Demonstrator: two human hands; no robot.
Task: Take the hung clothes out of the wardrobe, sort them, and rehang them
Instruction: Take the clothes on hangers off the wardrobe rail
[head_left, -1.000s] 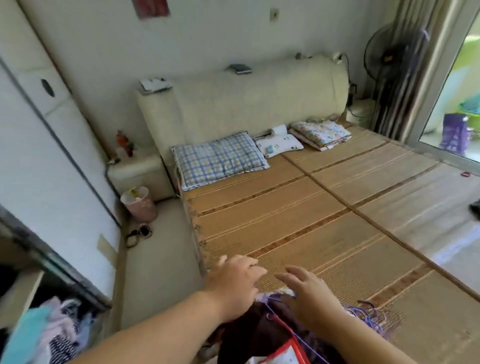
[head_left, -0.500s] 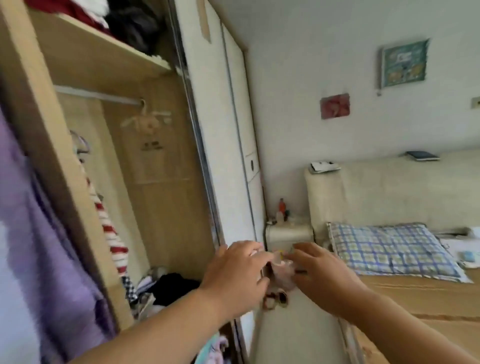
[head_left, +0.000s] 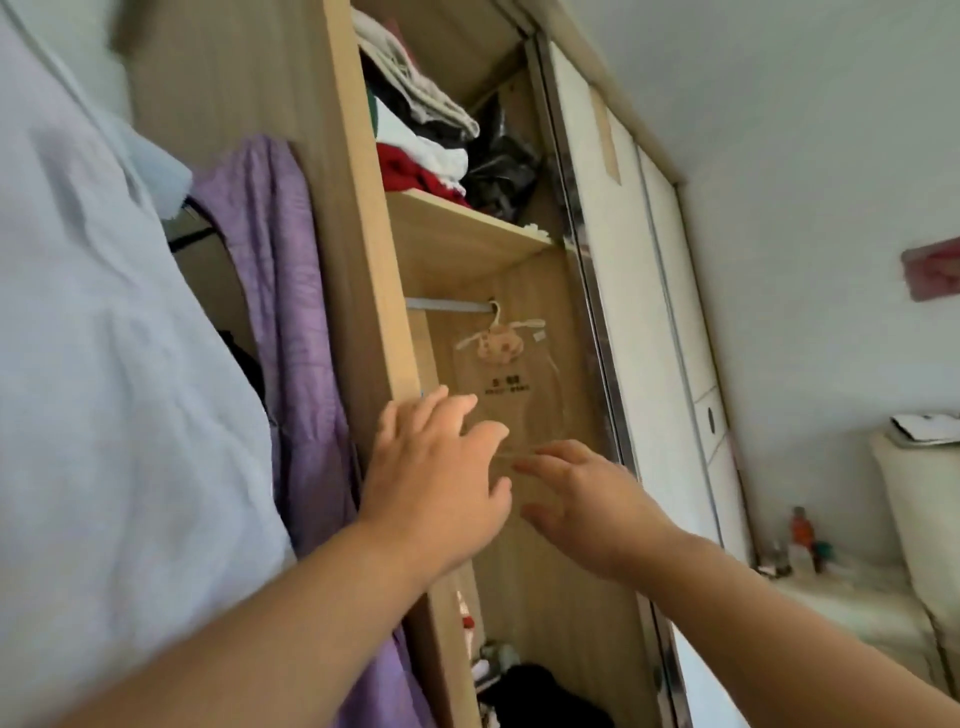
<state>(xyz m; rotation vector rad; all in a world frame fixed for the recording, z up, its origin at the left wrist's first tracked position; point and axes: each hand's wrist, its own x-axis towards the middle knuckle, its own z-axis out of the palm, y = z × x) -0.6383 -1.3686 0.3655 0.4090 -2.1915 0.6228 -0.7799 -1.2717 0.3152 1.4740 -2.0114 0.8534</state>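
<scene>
The wardrobe (head_left: 545, 623) is standing open, so this is looking like the taking-out step. A white garment (head_left: 104, 338) and a purple garment (head_left: 280, 312) are hanging left of the divider panel (head_left: 358, 234), crowding that side. The left hand (head_left: 436, 483) and right hand (head_left: 587, 514) are hovering empty, fingers spread, below a small hanger (head_left: 498, 343) on the rail (head_left: 449, 305). Next, they're probably needing to lift its hook clear.

Your left hand (head_left: 436, 488) sits in front of the divider panel (head_left: 363, 260), with your right hand (head_left: 587, 509) just to its right, both before the open compartment. Left of the panel, two hung garments (head_left: 291, 312) hang side by side. Inside, folded clothes (head_left: 421, 130) lie on the shelf (head_left: 457, 234). The rail (head_left: 447, 305) runs below it and carries a hanger (head_left: 498, 338), and a clothes heap (head_left: 535, 691) lies at the bottom. The sliding door (head_left: 623, 312) stands to the right. Further right is the nightstand (head_left: 852, 597), with bottles (head_left: 802, 535) on it.
</scene>
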